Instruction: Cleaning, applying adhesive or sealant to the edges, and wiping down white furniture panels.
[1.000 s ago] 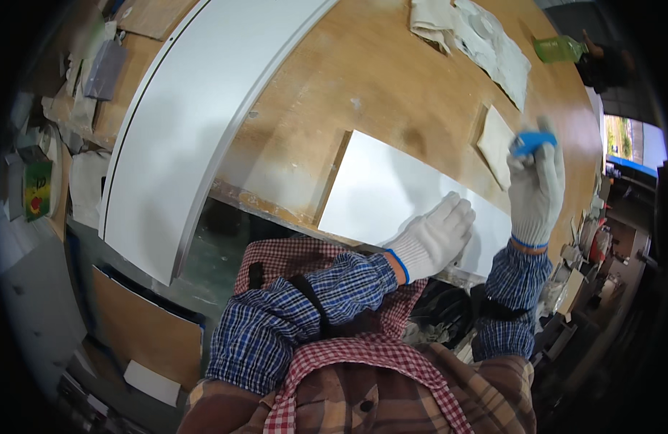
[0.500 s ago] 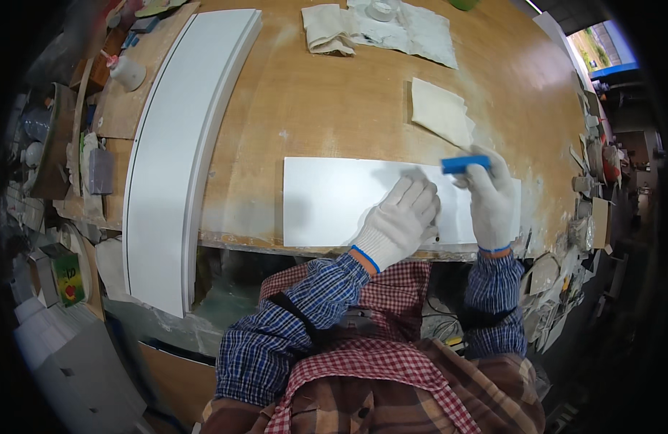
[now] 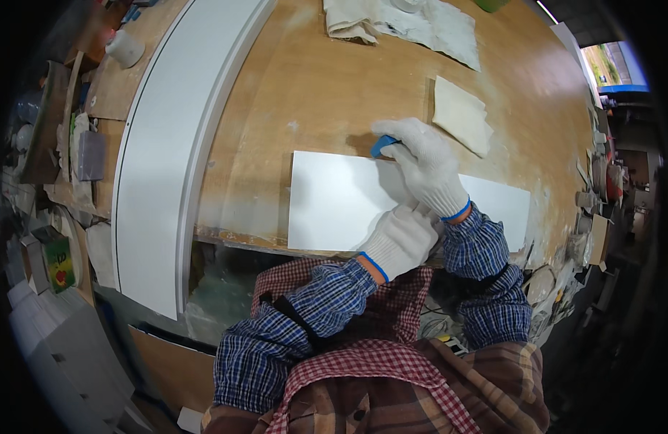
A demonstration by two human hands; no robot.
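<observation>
A flat white board [image 3: 334, 202] lies lengthwise along the near edge of the workbench. My right hand [image 3: 424, 163], in a white knit glove with a blue cuff, is closed round a small blue block [image 3: 384, 145]. It is held over the board's far edge, left of the board's middle. Only one end of the block shows past the glove. My left hand [image 3: 402, 241], gloved alike, rests at the board's near edge, just below my right wrist. Its fingertips are hidden. A folded cream cloth [image 3: 460, 116] lies beyond the board, to the right of my right hand.
A long white grooved panel [image 3: 164, 137] runs along the left of the wooden bench [image 3: 312, 94], overhanging its near edge. More folded cloths [image 3: 420, 25] lie at the far side. A white bottle [image 3: 124, 49] and a grey block [image 3: 91, 155] stand at far left. Clutter lines the right edge.
My right hand has moved left with the blue block, from the board's right part across to its far edge. My left hand has shifted slightly toward the near edge. The view has turned a little.
</observation>
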